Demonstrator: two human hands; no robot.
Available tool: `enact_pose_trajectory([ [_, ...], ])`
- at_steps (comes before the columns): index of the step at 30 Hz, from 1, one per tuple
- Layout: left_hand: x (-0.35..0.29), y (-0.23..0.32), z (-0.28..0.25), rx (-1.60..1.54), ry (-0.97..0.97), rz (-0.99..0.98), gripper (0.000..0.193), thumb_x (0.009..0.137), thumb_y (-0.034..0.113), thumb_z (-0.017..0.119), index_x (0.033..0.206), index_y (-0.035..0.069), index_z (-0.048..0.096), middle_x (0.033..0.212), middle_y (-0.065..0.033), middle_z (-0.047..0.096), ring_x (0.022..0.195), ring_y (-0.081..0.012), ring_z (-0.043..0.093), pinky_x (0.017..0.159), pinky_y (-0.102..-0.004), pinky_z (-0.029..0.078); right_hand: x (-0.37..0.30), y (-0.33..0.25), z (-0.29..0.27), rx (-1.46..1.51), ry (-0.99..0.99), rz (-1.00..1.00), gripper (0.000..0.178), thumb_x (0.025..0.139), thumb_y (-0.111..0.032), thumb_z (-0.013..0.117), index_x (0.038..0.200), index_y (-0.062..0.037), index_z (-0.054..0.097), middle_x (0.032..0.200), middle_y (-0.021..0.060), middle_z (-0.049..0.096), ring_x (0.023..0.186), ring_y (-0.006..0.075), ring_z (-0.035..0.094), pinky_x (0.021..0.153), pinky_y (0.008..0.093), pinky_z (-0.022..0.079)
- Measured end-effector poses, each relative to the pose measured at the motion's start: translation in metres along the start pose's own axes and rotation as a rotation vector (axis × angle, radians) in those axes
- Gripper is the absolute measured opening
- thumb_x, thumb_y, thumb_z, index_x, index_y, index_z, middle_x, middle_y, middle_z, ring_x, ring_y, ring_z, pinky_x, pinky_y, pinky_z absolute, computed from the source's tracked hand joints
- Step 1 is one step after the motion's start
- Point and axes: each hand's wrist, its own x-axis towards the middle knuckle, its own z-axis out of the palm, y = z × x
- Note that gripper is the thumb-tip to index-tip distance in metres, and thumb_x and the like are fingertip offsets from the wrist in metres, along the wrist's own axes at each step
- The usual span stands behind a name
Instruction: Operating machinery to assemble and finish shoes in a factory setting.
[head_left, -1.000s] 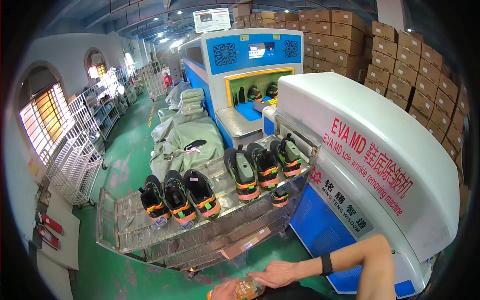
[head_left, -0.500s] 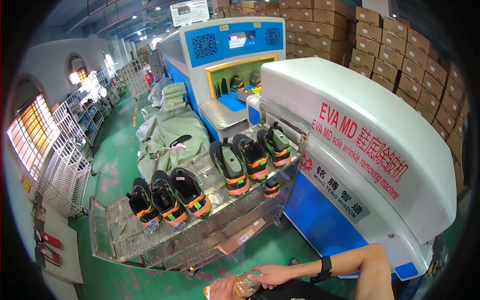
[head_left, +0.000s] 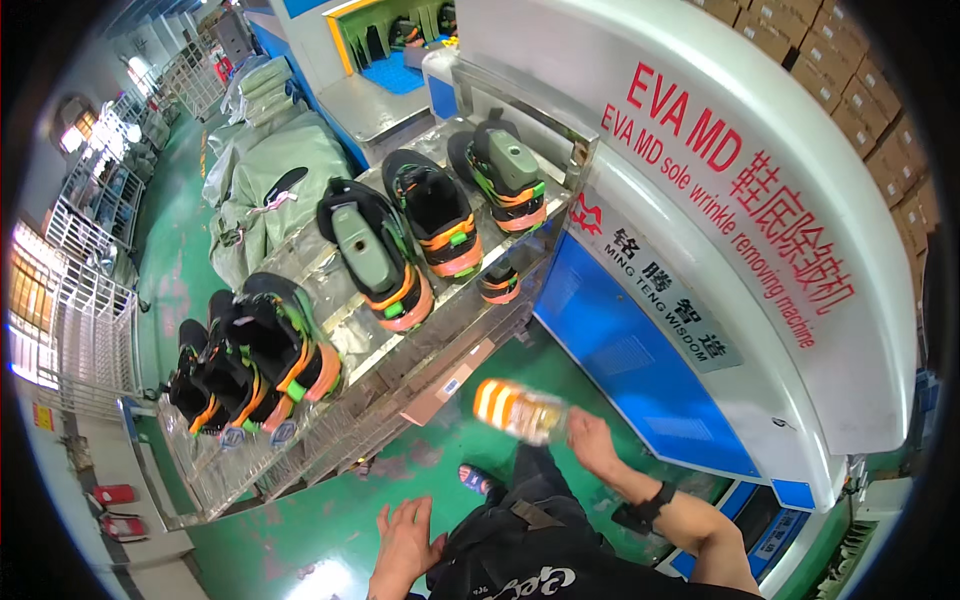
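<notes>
My right hand [head_left: 592, 443] grips one end of a clear bottle [head_left: 520, 411] with an orange-and-white banded part. It points left over the floor, slightly blurred. My left hand [head_left: 405, 540] is held low, fingers apart, with nothing in it. Beyond my hands stands a metal rack [head_left: 345, 375]. On its top lies a row of black shoes with orange and green trim, among them a wide-mouthed shoe [head_left: 280, 340]. A grey-green shoe form fills one shoe [head_left: 372, 255] and another shoe [head_left: 508, 165] at the right end.
A white-and-blue machine [head_left: 690, 230] bulks along the right. Behind the rack is a conveyor opening [head_left: 395, 70] with shoes inside. Green sacks [head_left: 290, 180] are piled at the back left. A cardboard piece [head_left: 450, 380] lies on the rack's lower shelf. My sandalled foot [head_left: 472, 478] rests on the green floor.
My left hand has let go of the bottle and moved left. My right hand now holds it alone, farther out. The view has tilted down and come closer to the rack.
</notes>
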Motion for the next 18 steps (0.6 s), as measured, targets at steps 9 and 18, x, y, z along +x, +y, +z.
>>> enact_pose_trajectory([
  [9, 0.001, 0.007, 0.037, -0.521, -0.052, -0.466, 0.040, 0.099, 0.032, 0.039, 0.097, -0.001, 0.062, 0.074, -0.0198, 0.065, 0.072, -0.0363, 0.065, 0.069, -0.0418, 0.050, 0.230, 0.012, 0.042, -0.003, 0.302, -0.107, 0.049, 0.095, -0.026, 0.043, 0.134, 0.0021, 0.039, 0.081, 0.0322, 0.060, 0.077, 0.0498, 0.059, 0.069, 0.0559, 0.046],
  [18, 0.016, 0.036, 0.056, -0.614, -0.002, -0.697, 0.031, 0.098, 0.022, 0.040, 0.099, -0.003, 0.059, 0.076, -0.0197, 0.062, 0.069, -0.0339, 0.061, 0.066, -0.0412, 0.049, 0.375, 0.066, 0.144, -0.064, 0.179, -0.343, 0.061, 0.091, -0.030, 0.050, 0.138, 0.0040, 0.030, 0.109, 0.0350, 0.056, 0.096, 0.0471, 0.058, 0.081, 0.0503, 0.048],
])
